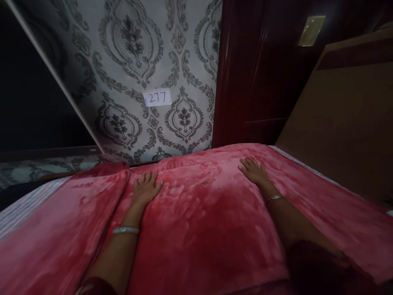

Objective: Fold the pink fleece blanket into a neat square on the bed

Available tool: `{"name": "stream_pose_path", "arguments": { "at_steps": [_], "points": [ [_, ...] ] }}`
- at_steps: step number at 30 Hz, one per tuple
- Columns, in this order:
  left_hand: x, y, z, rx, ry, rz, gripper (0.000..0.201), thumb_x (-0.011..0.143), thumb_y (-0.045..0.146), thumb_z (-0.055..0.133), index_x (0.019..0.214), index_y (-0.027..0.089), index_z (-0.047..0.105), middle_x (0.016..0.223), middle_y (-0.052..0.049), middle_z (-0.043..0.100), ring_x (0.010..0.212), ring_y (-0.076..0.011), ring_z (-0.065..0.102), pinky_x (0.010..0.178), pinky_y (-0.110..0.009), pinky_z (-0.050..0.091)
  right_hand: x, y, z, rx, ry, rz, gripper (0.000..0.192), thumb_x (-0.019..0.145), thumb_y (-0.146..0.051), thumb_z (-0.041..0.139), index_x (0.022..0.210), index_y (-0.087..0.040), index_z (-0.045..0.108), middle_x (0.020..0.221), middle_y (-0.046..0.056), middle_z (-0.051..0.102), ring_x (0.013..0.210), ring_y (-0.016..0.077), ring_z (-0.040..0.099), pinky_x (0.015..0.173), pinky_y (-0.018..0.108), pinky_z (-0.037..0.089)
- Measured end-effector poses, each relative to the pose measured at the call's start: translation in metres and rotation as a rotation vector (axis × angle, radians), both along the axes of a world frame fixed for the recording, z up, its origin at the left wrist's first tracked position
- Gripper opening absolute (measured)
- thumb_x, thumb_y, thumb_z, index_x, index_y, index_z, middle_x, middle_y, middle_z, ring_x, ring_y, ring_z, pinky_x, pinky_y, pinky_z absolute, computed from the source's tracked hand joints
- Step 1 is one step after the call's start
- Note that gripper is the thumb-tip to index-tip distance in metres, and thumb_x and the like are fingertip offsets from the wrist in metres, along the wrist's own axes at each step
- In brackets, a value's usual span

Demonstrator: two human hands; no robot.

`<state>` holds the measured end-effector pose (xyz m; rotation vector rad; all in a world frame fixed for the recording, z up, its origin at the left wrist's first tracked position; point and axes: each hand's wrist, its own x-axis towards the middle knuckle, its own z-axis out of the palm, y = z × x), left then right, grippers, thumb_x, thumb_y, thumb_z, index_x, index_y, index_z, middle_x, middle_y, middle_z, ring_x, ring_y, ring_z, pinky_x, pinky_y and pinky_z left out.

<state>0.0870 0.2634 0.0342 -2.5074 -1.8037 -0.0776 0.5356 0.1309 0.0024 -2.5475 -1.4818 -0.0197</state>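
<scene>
- So we've got both palms down flat on a fuzzy red blanket (196,229) that covers most of the bed in front of us.
- Our left hand (146,187) sits near the blanket's far edge, fingers lying loosely spread and stretched out, not pinching anything. There's a pale bangle (125,230) on that wrist.
- Our right hand (253,170) is further over and a bit closer to the wall, fingers also out flat and slightly fanned on the plush, holding nothing. A thin bracelet (275,198) is on that wrist.
- A striped sheet (21,207) peeks out from under the blanket at the left.
- Behind the bed there's patterned grey wallpaper (138,53) with a little white label (157,97) reading 277, and a dark red door (254,69) just beside it.
- A brown wooden board (344,114) stands to the right.
</scene>
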Motion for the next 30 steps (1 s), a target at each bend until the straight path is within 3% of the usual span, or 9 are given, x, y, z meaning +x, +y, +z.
{"name": "stream_pose_path", "arguments": {
  "at_steps": [8, 16, 21, 23, 26, 28, 30],
  "points": [
    [0.002, 0.005, 0.003, -0.045, 0.018, 0.038, 0.072, 0.096, 0.055, 0.028, 0.157, 0.016, 0.027, 0.164, -0.016, 0.021, 0.151, -0.0342, 0.019, 0.117, -0.064, 0.020, 0.008, 0.002, -0.007, 0.027, -0.013, -0.003, 0.058, 0.101, -0.051, 0.026, 0.153, -0.028, 0.036, 0.164, 0.006, 0.026, 0.152, 0.0264, 0.015, 0.119, 0.059, 0.017],
    [-0.003, 0.009, -0.003, -0.025, -0.049, 0.009, 0.070, 0.096, 0.056, 0.032, 0.156, 0.020, 0.032, 0.163, -0.013, 0.025, 0.151, -0.0331, 0.021, 0.118, -0.062, 0.019, 0.008, -0.001, -0.006, 0.036, -0.005, 0.002, 0.058, 0.101, -0.051, 0.025, 0.153, -0.028, 0.037, 0.163, 0.006, 0.027, 0.152, 0.0281, 0.015, 0.118, 0.061, 0.017],
    [-0.002, -0.002, 0.012, 0.065, -0.152, 0.007, 0.062, 0.098, 0.046, 0.032, 0.150, 0.014, 0.043, 0.159, -0.015, 0.036, 0.149, -0.0292, 0.029, 0.120, -0.055, 0.021, 0.010, -0.001, -0.007, 0.054, -0.020, 0.016, 0.057, 0.101, -0.050, 0.023, 0.151, -0.028, 0.039, 0.163, 0.007, 0.028, 0.152, 0.0287, 0.016, 0.117, 0.062, 0.017],
    [0.008, -0.017, 0.023, 0.153, -0.179, -0.090, 0.061, 0.098, 0.045, 0.034, 0.148, 0.013, 0.045, 0.157, -0.015, 0.040, 0.149, -0.0282, 0.029, 0.121, -0.050, 0.022, 0.010, -0.001, -0.007, 0.058, -0.015, 0.016, 0.057, 0.101, -0.050, 0.024, 0.151, -0.028, 0.040, 0.163, 0.007, 0.028, 0.151, 0.0292, 0.017, 0.117, 0.062, 0.017],
    [0.034, -0.046, 0.031, 0.222, -0.179, -0.410, 0.063, 0.098, 0.049, 0.037, 0.152, 0.018, 0.039, 0.161, -0.011, 0.032, 0.151, -0.0286, 0.022, 0.123, -0.051, 0.017, 0.009, -0.002, -0.005, 0.060, -0.008, 0.017, 0.057, 0.101, -0.050, 0.025, 0.151, -0.027, 0.039, 0.163, 0.007, 0.028, 0.151, 0.0291, 0.017, 0.118, 0.061, 0.017],
    [0.051, -0.062, 0.026, 0.163, -0.135, -0.586, 0.066, 0.097, 0.053, 0.040, 0.155, 0.022, 0.034, 0.164, -0.010, 0.027, 0.152, -0.0307, 0.018, 0.123, -0.056, 0.013, 0.008, -0.002, -0.004, 0.049, -0.004, 0.013, 0.057, 0.102, -0.050, 0.025, 0.152, -0.027, 0.038, 0.163, 0.007, 0.027, 0.152, 0.0282, 0.015, 0.118, 0.060, 0.018],
    [0.063, -0.071, 0.014, 0.048, -0.082, -0.654, 0.068, 0.096, 0.056, 0.041, 0.156, 0.026, 0.031, 0.164, -0.009, 0.027, 0.152, -0.0325, 0.018, 0.121, -0.059, 0.013, 0.007, -0.002, -0.004, 0.036, -0.003, 0.005, 0.057, 0.102, -0.050, 0.024, 0.152, -0.027, 0.038, 0.164, 0.006, 0.025, 0.152, 0.0273, 0.013, 0.119, 0.059, 0.018]
  ]
}}
